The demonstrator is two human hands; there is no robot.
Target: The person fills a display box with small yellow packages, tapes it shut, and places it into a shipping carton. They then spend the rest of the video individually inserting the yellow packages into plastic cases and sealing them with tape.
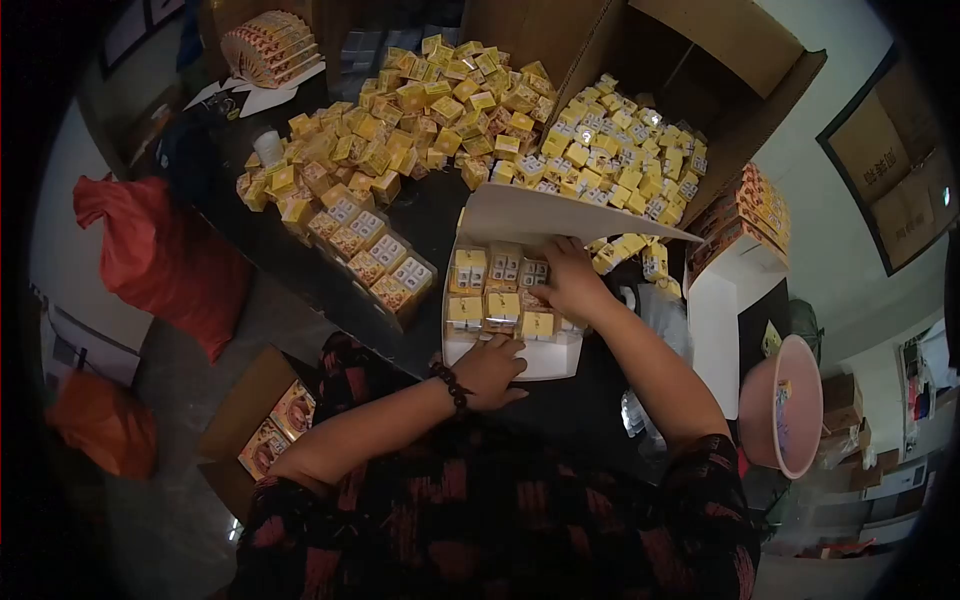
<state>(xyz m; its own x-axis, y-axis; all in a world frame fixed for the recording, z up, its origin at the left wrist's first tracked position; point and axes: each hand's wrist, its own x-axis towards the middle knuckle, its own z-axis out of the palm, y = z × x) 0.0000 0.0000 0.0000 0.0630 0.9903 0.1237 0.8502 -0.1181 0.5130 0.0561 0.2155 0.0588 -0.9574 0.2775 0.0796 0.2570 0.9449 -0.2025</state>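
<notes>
touching cubic packs: right hand; white cardboard box: left hand

black shirt, dull-red patches | elbow-length sleeves | left-wrist bracelet, dark beads

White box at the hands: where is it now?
In the head view, the white box sits near centre on the black table, just right of the row of small packs.

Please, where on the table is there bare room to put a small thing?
A dark patch of table is bare between the heap, the row of packs and the white box. Crowded: the heap, the brown carton with its packs, and the white box, where the left hand and right hand are.
</notes>
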